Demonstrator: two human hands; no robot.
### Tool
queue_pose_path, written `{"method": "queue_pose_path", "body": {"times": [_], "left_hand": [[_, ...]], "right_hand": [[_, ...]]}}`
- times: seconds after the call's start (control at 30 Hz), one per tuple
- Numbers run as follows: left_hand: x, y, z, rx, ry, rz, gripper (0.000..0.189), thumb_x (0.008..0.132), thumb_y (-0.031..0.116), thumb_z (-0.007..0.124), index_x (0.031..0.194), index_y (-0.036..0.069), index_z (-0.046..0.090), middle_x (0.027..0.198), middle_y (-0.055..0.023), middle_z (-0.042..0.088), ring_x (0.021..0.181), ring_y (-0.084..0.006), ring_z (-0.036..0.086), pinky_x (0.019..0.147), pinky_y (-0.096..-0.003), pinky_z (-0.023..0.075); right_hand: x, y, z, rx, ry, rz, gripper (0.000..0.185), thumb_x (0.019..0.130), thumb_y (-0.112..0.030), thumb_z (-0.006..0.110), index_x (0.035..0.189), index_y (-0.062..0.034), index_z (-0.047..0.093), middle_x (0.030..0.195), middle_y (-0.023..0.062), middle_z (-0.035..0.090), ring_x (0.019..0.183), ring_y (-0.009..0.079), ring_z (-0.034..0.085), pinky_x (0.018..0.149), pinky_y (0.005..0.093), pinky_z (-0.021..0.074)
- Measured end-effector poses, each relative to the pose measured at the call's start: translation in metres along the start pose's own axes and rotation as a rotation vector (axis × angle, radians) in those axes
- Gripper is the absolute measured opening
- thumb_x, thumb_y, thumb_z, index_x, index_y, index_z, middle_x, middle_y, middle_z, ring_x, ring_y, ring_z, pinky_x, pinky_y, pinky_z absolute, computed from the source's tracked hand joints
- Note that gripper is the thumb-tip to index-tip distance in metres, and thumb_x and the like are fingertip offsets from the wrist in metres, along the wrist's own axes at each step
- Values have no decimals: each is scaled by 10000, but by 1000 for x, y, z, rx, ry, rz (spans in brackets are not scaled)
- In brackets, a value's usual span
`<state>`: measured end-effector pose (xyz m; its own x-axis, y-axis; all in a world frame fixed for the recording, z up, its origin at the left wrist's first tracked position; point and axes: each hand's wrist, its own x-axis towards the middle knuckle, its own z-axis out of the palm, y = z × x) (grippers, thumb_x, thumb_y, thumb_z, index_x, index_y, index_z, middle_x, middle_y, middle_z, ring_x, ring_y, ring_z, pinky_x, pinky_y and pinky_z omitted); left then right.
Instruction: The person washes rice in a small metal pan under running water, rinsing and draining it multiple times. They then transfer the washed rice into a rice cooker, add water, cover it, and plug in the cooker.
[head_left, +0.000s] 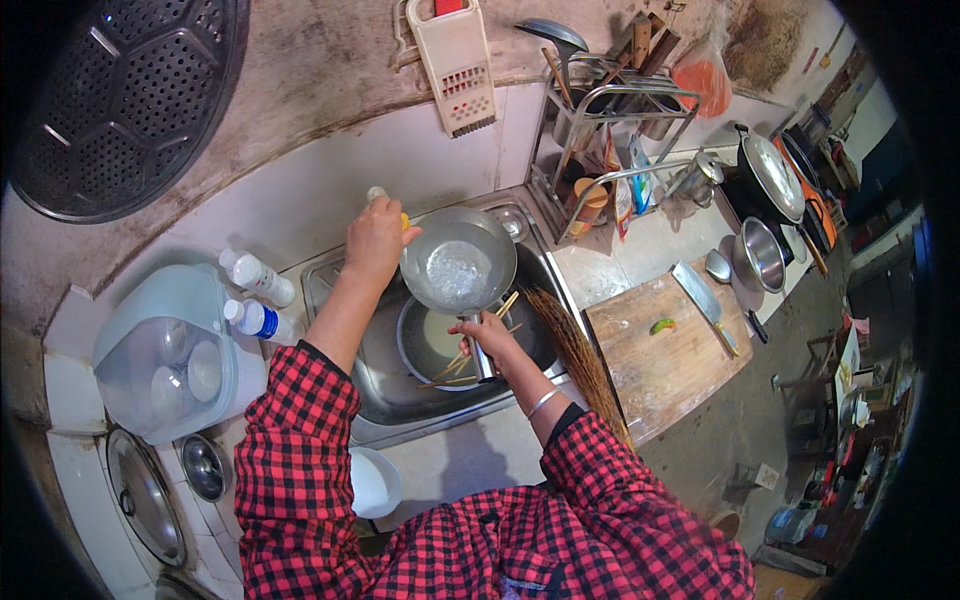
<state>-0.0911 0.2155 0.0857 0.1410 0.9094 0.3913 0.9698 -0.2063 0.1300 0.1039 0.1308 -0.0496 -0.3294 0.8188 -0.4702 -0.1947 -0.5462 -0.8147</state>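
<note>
My right hand (489, 341) grips the tubular handle of a round metal water ladle (461, 262), held over the sink (360, 375) with clear water in its bowl. At the ladle's left rim, my left hand (377, 236) is closed around a white and yellow fitting (376, 193). Most of that fitting is covered by my fingers, so whether it is a tap cannot be told. Under the ladle, a dark pan (409, 352) with cloudy liquid stands in the basin. Several wooden chopsticks (454, 365) lie across the pan, partly hidden by my right hand.
A twig brush (566, 337) leans along the sink's right edge. Beside it, a cutting board (630, 375) bears a cleaver (705, 304) and a green pepper piece (663, 325). Two plastic bottles (262, 322) and a lidded box (180, 360) stand left; a white bowl (375, 484) sits in front.
</note>
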Motion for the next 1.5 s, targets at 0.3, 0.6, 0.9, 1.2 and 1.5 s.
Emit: {"method": "queue_pose_path", "body": {"times": [0.3, 0.6, 0.9, 1.2, 1.5], "left_hand": [[0, 2, -2, 4, 0, -8, 381, 710, 347, 739, 879, 38, 592, 897, -122, 582, 824, -312, 622, 684, -410, 512], [-2, 5, -7, 16, -15, -23, 383, 714, 348, 734, 896, 44, 589, 910, -117, 581, 841, -307, 620, 690, -402, 509], [-2, 2, -4, -11, -6, -31, 402, 705, 354, 739, 915, 43, 594, 919, -120, 581, 836, -315, 622, 692, -407, 509], [-1, 4, -6, -5, -26, -38, 395, 721, 365, 728, 903, 40, 597, 903, -124, 591, 831, -322, 626, 678, -405, 514], [6, 8, -4, 119, -28, -63, 417, 717, 426, 728, 825, 38, 621, 807, -130, 637, 724, -290, 666, 608, -392, 535]], "right_hand": [[11, -5, 7, 31, -24, 72, 232, 786, -63, 614, 966, 53, 525, 754, 106, 611, 511, 130, 565, 457, 255, 484], [25, -11, 21, 30, 29, -8, 229, 783, -71, 611, 961, 50, 531, 759, 111, 618, 502, 133, 565, 457, 256, 485], [25, -7, 30, 69, -40, 12, 271, 783, -49, 608, 1010, 47, 494, 803, 129, 630, 511, 147, 573, 450, 269, 484], [-2, 8, 32, -108, -92, 98, 319, 782, -66, 635, 1049, 54, 509, 856, 132, 642, 554, 121, 584, 460, 230, 478], [-24, 19, 36, -118, -133, 158, 274, 748, -27, 664, 954, 47, 500, 709, 90, 579, 499, 142, 566, 425, 256, 464]]}}
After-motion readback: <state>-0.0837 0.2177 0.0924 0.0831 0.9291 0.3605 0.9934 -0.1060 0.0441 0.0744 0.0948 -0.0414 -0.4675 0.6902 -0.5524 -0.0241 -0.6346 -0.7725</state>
